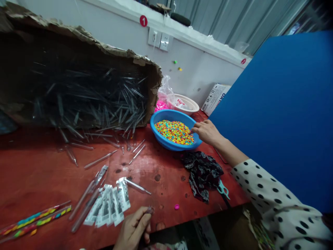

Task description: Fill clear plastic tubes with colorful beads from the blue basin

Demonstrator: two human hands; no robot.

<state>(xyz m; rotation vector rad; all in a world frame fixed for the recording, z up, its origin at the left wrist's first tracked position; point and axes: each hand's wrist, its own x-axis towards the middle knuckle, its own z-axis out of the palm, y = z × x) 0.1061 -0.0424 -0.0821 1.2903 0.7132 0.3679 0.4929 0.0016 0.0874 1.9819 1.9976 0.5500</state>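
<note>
My right hand [208,132] reaches over the right rim of a blue bowl [169,143], its fingers pinched together at the edge of the small multicoloured candies [173,131]. Whatever lies between those fingertips is hidden. Near the table's front edge my left hand [135,227] is closed, with a small see-through tip showing at the thumb; the rest of that item cannot be made out. Printed white labels or sachets [110,205] lie fanned out beside my left hand. Next to them are clear plastic tubes [88,201], and two candy-filled tubes [36,218] lie at the far left.
A torn cardboard box [153,86] full of clear tubes stands at the back left, some spilling onto the red table [166,170]. Black patterned cloth [201,172] and light-blue scissors handles [223,189] lie below the bowl. A blue panel [281,114] rises at right; behind is a pale basin [191,104].
</note>
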